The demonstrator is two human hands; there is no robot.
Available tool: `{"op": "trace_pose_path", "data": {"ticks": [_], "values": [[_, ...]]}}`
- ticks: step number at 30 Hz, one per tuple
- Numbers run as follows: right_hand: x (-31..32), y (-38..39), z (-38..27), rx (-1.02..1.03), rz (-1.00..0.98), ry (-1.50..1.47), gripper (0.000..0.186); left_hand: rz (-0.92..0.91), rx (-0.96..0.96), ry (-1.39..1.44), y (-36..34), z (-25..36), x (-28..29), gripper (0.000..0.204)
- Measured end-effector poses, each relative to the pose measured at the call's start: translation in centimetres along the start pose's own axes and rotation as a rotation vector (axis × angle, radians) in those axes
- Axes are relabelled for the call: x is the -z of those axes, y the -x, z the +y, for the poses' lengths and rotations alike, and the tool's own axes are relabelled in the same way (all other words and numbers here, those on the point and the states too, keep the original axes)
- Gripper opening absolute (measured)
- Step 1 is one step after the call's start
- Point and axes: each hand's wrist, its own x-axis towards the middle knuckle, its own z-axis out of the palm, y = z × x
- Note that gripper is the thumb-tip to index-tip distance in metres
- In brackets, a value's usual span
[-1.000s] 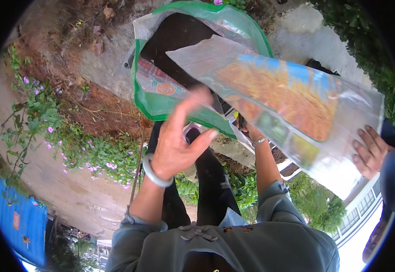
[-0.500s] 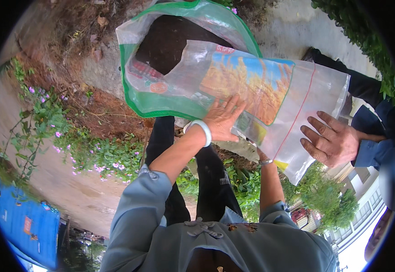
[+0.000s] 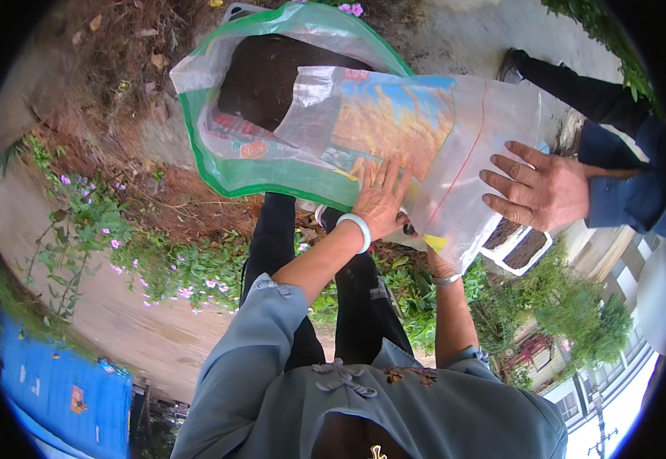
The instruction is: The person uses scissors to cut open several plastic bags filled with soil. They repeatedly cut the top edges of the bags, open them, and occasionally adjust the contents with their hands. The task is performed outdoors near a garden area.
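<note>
1. The sack (image 3: 413, 134) is lying across the front of the person, its long axis running left to right and dipping a little towards the right
2. Its left end is pointing into the mouth of the green-edged bag (image 3: 253, 177), hanging over the dark soil (image 3: 260, 83), while its right end is pointing towards the co-worker's hand (image 3: 545, 191)
3. Here the left hand (image 3: 381, 205) is resting on the printed face, near the lower edge and about midway along, its fingers spreading a little and pointing up across the sack, so most of the sack is stretching beyond the fingertips
4. The right hand (image 3: 439, 265) is going under the lower right corner; the sack is covering its fingers, so I'm not managing to tell whether they're pinching
5. Over the right end, the co-worker's fingers are spreading wide, with a white tray (image 3: 538, 258) sitting just below
</note>
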Motion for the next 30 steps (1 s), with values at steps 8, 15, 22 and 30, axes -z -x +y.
{"op": "trace_pose_path", "data": {"ticks": [8, 15, 22, 30], "values": [[0.0, 1.0, -1.0, 0.381, -0.052, 0.266, 0.036, 0.388, 0.180, 0.728, 2.5, -1.7, 3.4, 0.072], [0.9, 3.1, -12.0, -0.021, -0.351, 0.346, 0.061, 0.254, 0.265, 0.939, 9.1, -2.1, 27.9, 0.037], [4.5, 1.0, -18.3, 0.419, -0.396, 0.452, 0.068, 0.356, 0.123, 1.012, 14.4, 0.0, 44.0, 0.030], [4.5, -0.4, -27.2, 0.647, -0.837, 0.561, 0.082, 0.304, 0.121, 1.101, 21.5, 3.5, 49.8, 0.035]]}}
